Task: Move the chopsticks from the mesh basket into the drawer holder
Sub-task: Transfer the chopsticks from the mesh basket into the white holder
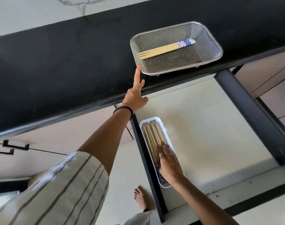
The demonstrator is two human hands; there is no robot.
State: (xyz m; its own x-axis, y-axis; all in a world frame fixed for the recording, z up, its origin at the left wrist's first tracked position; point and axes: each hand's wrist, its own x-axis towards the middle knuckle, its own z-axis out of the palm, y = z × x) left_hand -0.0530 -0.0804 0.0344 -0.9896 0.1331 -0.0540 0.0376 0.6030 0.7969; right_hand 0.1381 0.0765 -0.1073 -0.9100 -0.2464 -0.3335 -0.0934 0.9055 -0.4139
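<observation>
The left hand (135, 93) (open, holding nothing) is stretched toward the mesh basket (176, 69) at the counter's front edge, where the chopsticks (164, 48) must be picked up next.

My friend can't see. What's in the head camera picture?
A left hand reaches toward a mesh basket holding four chopsticks on a black counter, while the right hand rests on chopsticks in a white drawer holder.

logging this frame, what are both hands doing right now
Left hand: open, empty, a fingertip at the mesh basket rim.
Right hand: open, flat on the chopsticks in the drawer holder, gripping nothing.
</observation>
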